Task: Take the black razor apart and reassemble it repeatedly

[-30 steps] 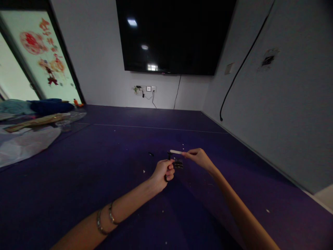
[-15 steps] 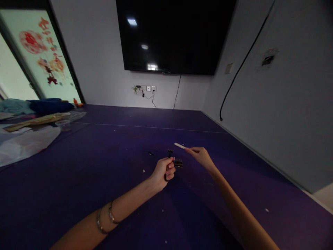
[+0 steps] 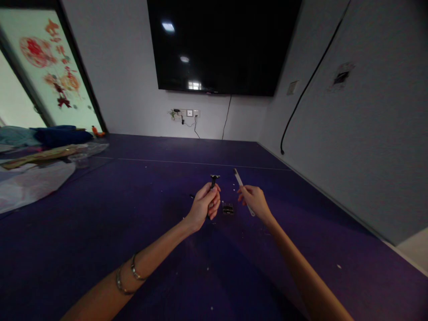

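My left hand (image 3: 204,204) is closed around the handle of a black razor (image 3: 214,178), its T-shaped head sticking up above the thumb. A white toothbrush (image 3: 238,177) with dark bristles is gripped by my right hand (image 3: 254,200); its head points up and away, and the handle end shows below the fingers. The razor and the toothbrush are apart. On the purple surface between the two hands lies a small clear case (image 3: 228,208) with dark contents. A small black piece (image 3: 191,196) lies just left of my left hand, too small to identify.
White specks dot the purple surface (image 3: 133,240). Plastic bags (image 3: 40,185) and folded dark blue cloth (image 3: 60,136) lie at the far left. A large television (image 3: 220,49) hangs on the back wall above sockets (image 3: 189,113), and a black cable (image 3: 309,82) runs down the right wall.
My left hand has moved slightly left and up with the razor, uncovering the small case. The toothbrush has swung from pointing left to upright, its bristles and handle end now visible.
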The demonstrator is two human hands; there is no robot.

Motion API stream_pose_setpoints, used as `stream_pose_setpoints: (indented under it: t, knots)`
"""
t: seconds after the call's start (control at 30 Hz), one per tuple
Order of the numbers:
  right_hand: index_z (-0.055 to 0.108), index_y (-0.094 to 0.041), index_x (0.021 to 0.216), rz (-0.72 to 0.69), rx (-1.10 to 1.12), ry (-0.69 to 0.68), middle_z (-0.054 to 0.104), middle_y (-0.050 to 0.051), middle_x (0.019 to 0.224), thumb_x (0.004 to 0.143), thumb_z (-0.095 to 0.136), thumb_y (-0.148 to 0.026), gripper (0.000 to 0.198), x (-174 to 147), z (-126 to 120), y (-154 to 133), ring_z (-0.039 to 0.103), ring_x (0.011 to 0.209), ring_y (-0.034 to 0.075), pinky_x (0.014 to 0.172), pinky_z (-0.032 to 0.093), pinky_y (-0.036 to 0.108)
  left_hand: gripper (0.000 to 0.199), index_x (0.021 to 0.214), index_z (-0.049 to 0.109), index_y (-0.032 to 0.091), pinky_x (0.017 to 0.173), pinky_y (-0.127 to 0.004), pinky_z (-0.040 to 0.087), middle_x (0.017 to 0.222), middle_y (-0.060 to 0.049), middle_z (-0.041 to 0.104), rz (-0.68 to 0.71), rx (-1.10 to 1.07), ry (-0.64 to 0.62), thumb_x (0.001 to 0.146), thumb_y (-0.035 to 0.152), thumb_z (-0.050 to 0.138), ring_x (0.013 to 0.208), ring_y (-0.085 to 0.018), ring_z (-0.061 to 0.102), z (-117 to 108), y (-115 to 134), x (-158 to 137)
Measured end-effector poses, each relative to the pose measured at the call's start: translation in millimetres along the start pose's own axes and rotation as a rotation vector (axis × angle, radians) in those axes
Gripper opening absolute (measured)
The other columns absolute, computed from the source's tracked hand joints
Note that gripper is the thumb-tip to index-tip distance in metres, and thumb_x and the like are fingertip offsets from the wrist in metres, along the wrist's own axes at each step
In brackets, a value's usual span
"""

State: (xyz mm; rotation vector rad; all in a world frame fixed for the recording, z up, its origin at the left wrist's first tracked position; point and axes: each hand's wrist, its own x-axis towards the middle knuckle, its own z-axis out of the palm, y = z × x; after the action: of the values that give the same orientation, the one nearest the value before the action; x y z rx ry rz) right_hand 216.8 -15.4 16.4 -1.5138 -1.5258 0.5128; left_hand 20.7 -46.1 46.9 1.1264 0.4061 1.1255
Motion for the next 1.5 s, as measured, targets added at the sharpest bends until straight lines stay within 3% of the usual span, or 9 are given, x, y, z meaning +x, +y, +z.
stream_pose_setpoints:
  t: [0.17, 0.37, 0.53, 0.77, 0.9, 1.0, 1.17, 1.33, 1.5]
  knots:
    - [0.069, -0.019, 0.068, 0.017, -0.553, -0.119, 0.068, 0.01, 0.07, 0.08, 0.043, -0.041, 0.036, -20.9, 28.2, -11.9, 0.065, 0.07, 0.022, 0.058, 0.041, 0.026, 0.018, 0.082, 0.046, 0.018, 0.029, -0.016, 0.026, 0.055, 0.007, 0.039, -0.002, 0.007, -0.051, 0.08, 0.033, 0.056, 0.034, -0.003, 0.03, -2.0, -0.6, 1.0]
    - [0.07, -0.015, 0.086, 0.025, -0.741, -0.292, 0.069, 0.016, 0.088, 0.081, 0.042, -0.039, 0.037, -43.9, 61.8, -15.0, 0.066, 0.082, 0.028, 0.067, 0.046, 0.033, 0.02, 0.082, 0.044, 0.019, 0.028, -0.015, 0.025, 0.056, 0.008, 0.039, -0.014, 0.035, -0.034, 0.081, 0.036, 0.055, 0.033, -0.003, 0.029, 0.5, 0.2, -0.1]
    - [0.066, -0.012, 0.094, 0.026, -0.767, -0.33, 0.067, 0.018, 0.094, 0.082, 0.04, -0.037, 0.038, -50.8, 70.9, -11.2, 0.065, 0.085, 0.028, 0.069, 0.047, 0.035, 0.02, 0.083, 0.045, 0.018, 0.028, -0.015, 0.025, 0.056, 0.008, 0.039, -0.017, 0.034, -0.045, 0.08, 0.036, 0.056, 0.033, -0.003, 0.029, 0.4, 0.1, 0.0]
    - [0.068, -0.013, 0.088, 0.014, -0.754, -0.345, 0.068, 0.017, 0.09, 0.083, 0.038, -0.042, 0.041, -50.8, 72.4, -8.7, 0.066, 0.083, 0.03, 0.067, 0.048, 0.036, 0.024, 0.083, 0.045, 0.018, 0.027, -0.013, 0.026, 0.056, 0.008, 0.038, -0.022, 0.043, -0.049, 0.079, 0.038, 0.057, 0.033, -0.002, 0.028, -2.8, -5.2, 1.5]
    - [0.069, -0.017, 0.083, 0.06, -0.727, -0.322, 0.069, 0.014, 0.086, 0.084, 0.036, -0.051, 0.047, -39.6, 60.7, -6.5, 0.066, 0.081, 0.028, 0.065, 0.046, 0.033, 0.023, 0.083, 0.044, 0.019, 0.026, -0.013, 0.026, 0.055, 0.008, 0.038, -0.014, 0.054, -0.073, 0.081, 0.038, 0.055, 0.033, -0.002, 0.027, -7.3, -9.9, 4.1]
    - [0.068, -0.02, 0.087, 0.06, -0.706, -0.265, 0.069, 0.011, 0.088, 0.087, 0.036, -0.043, 0.04, -26.2, 46.1, 2.2, 0.065, 0.083, 0.024, 0.066, 0.044, 0.03, 0.022, 0.084, 0.044, 0.019, 0.028, -0.013, 0.028, 0.056, 0.008, 0.038, -0.012, 0.085, -0.106, 0.082, 0.038, 0.054, 0.033, -0.002, 0.028, -12.4, -13.2, 6.8]
    - [0.066, -0.02, 0.1, -0.064, -0.634, -0.2, 0.064, 0.009, 0.097, 0.086, 0.042, -0.026, 0.028, -13.0, 34.7, 26.6, 0.061, 0.085, 0.017, 0.072, 0.042, 0.024, 0.021, 0.085, 0.045, 0.019, 0.032, -0.013, 0.032, 0.058, 0.008, 0.04, -0.021, 0.134, -0.111, 0.082, 0.038, 0.053, 0.037, -0.003, 0.034, -23.6, -21.9, 13.1]
    - [0.066, -0.019, 0.104, -0.209, -0.544, -0.256, 0.06, 0.009, 0.096, 0.084, 0.046, -0.023, 0.029, -11.4, 39.1, 43.3, 0.057, 0.091, 0.017, 0.083, 0.04, 0.026, 0.023, 0.087, 0.046, 0.019, 0.036, -0.015, 0.036, 0.059, 0.007, 0.042, -0.027, 0.161, -0.117, 0.082, 0.039, 0.054, 0.042, -0.004, 0.039, -32.4, -31.2, 17.6]
    - [0.067, -0.022, 0.102, -0.248, -0.555, -0.259, 0.058, 0.008, 0.095, 0.082, 0.048, -0.023, 0.028, -12.5, 39.1, 44.0, 0.056, 0.09, 0.017, 0.081, 0.042, 0.026, 0.022, 0.087, 0.047, 0.019, 0.037, -0.016, 0.037, 0.06, 0.006, 0.043, -0.029, 0.16, -0.121, 0.082, 0.04, 0.053, 0.042, -0.004, 0.04, -35.1, -35.3, 18.3]
